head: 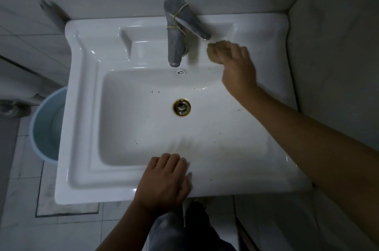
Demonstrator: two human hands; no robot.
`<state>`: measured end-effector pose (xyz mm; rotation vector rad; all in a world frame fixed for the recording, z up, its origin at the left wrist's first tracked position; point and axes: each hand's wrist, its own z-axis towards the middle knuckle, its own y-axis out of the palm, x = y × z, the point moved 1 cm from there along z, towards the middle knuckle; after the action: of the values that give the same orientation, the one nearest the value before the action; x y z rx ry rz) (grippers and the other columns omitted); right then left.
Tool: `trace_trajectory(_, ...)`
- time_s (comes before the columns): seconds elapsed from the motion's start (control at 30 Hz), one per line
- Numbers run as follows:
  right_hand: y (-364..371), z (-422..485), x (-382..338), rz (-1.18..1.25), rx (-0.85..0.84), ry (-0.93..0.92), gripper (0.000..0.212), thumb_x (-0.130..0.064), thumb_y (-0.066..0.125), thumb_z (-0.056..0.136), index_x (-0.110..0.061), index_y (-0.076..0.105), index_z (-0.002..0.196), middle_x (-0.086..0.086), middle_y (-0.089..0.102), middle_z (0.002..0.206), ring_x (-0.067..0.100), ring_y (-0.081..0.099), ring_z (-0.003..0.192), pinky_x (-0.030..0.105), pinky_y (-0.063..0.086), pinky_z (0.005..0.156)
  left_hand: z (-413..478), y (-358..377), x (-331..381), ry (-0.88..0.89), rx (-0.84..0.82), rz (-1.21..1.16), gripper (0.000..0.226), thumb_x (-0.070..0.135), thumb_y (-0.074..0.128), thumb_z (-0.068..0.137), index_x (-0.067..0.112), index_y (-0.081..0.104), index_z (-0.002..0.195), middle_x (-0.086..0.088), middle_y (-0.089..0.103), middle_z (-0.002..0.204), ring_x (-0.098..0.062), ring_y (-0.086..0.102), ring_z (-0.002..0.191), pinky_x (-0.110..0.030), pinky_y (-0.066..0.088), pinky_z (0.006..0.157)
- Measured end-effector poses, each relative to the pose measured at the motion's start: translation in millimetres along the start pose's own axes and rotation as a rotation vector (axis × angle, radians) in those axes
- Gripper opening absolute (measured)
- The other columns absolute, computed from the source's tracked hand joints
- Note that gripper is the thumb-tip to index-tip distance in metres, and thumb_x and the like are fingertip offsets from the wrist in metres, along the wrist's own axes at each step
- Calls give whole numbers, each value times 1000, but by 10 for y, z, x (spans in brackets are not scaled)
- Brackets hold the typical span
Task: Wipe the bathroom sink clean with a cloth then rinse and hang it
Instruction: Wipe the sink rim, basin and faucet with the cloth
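Note:
A white ceramic sink [86,119] fills the middle of the view, with a brass-ringed drain [181,106] and dark specks scattered in the basin. A grey faucet [176,31] with a rubber band round it stands at the back, its lever pointing right. My right hand [235,63] reaches to the back ledge just right of the faucet, fingers curled round a small tan cloth [211,51] that shows only at the fingertips. My left hand [166,179] rests flat on the sink's front rim, fingers straight.
A light blue bucket [44,125] stands on the tiled floor left of the sink. Grey tiled walls close in behind and to the right. A dark fitting [48,5] sticks out of the wall at the back left. My legs show below the front rim.

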<state>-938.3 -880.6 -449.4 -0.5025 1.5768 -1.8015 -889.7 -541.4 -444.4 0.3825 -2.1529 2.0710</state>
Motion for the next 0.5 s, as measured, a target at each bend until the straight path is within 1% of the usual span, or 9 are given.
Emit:
trace_trajectory(0.07,-14,15,22,-20,-22,36,71,3,68,75,-21,51,139,12,53,133,35,49,115,41,53,91,-1,0,2,0,3,0,31,41,53,92,16,67,105,-3,64,101,-23,56,87,-36,40,74)
trace_trajectory(0.17,-1,138,-259,17,-14,123,69,-1,69,75,-22,50,138,18,50,133,38,47,118,40,48,97,-9,5,3,-10,8,-4,31,41,53,93,16,66,106,-3,64,101,-23,56,86,-36,40,73)
trace_trajectory(0.23,36,244,-474,58,8,223,63,-5,68,77,-23,53,136,19,50,133,38,46,118,39,44,101,-7,11,-1,-15,9,-5,31,41,52,93,16,66,105,-4,64,101,-22,56,86,-36,40,73)
trace_trajectory(0.3,107,298,-620,71,30,269,54,-8,65,81,-22,56,132,17,51,135,36,47,118,37,41,102,0,18,-2,-20,3,2,31,41,52,93,16,66,105,-4,64,101,-23,56,86,-36,39,73)
trace_trajectory(0.37,166,296,-680,73,26,237,53,-6,61,81,-22,56,131,14,50,139,35,48,118,35,38,103,-1,15,-2,-22,-12,8,32,41,52,94,15,67,106,-5,65,101,-24,56,86,-37,41,73)
trace_trajectory(0.43,188,235,-661,88,2,149,57,-3,60,80,-22,56,134,10,48,142,34,47,119,33,38,102,3,1,4,-24,-27,7,33,41,50,94,15,67,106,-5,65,101,-25,57,87,-38,43,73)
trace_trajectory(0.5,149,156,-565,100,0,45,59,0,59,78,-21,58,133,9,51,139,35,48,116,36,41,100,2,-5,9,-34,-36,12,34,41,50,95,15,67,106,-5,65,102,-24,57,88,-38,44,73)
